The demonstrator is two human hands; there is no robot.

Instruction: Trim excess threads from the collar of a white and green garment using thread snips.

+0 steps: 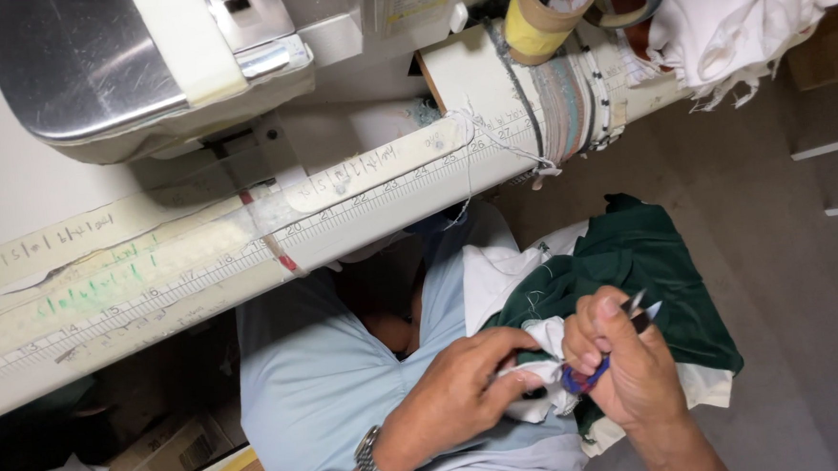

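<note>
Fingers [501,351] of the left hand [460,386] pinch the white cloth [541,372] on the lap, beside the green fabric [632,282]. Right hand [626,358] is clenched on small thread snips [625,330]. Holding the cloth taut should keep cuts clean.

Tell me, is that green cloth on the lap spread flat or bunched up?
Bunched up. The green cloth lies in crumpled folds over the lap, with white fabric gathered against it and pinched by the left hand.
</note>
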